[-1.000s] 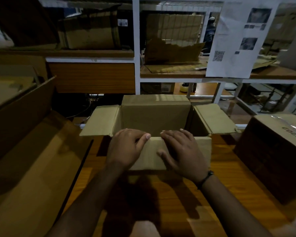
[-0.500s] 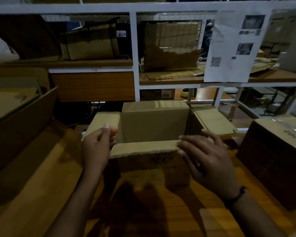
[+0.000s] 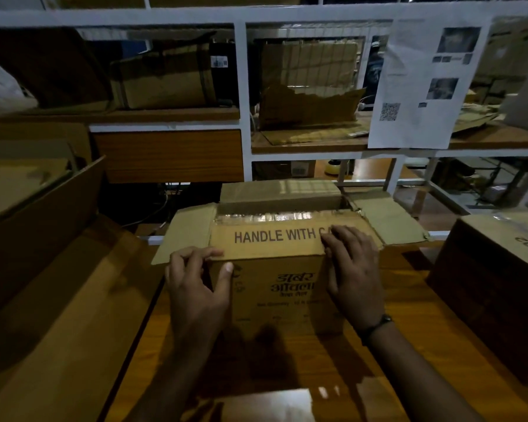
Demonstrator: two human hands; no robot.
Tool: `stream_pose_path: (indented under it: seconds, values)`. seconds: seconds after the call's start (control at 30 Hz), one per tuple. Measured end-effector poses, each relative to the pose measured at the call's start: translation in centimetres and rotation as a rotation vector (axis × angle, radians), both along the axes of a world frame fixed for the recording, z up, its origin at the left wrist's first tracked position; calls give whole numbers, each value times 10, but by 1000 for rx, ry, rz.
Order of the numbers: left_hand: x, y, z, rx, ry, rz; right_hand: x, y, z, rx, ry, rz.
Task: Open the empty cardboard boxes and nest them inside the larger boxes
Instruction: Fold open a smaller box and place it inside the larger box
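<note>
Left hand (image 3: pixel 195 287) pinches near flap (image 3: pixel 265 239) | right hand (image 3: pixel 354 275) flat, pressing it | flap now folded over box (image 3: pixel 275 293)

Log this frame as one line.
left hand: grips box at near-left corner | right hand: presses near flap | side flaps: spread | far flap: up | box: on table

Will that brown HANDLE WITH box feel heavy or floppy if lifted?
Probably light: the brown cardboard box is only thin card. Its side flaps stick out loose, so they would likely flop. Its front wall looks stiff, standing straight beside the left hand.
</note>
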State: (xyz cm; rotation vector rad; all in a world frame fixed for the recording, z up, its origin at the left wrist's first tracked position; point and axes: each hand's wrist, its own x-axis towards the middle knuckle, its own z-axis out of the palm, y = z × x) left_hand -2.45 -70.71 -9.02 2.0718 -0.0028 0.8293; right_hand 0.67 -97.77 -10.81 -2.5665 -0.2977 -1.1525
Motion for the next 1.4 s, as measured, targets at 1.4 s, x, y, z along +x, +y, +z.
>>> stream_pose_path:
  seconds: [1.4]
  values:
    - [7,23,29,266,-57,-97,-1,-13,29,-56,-142,121]
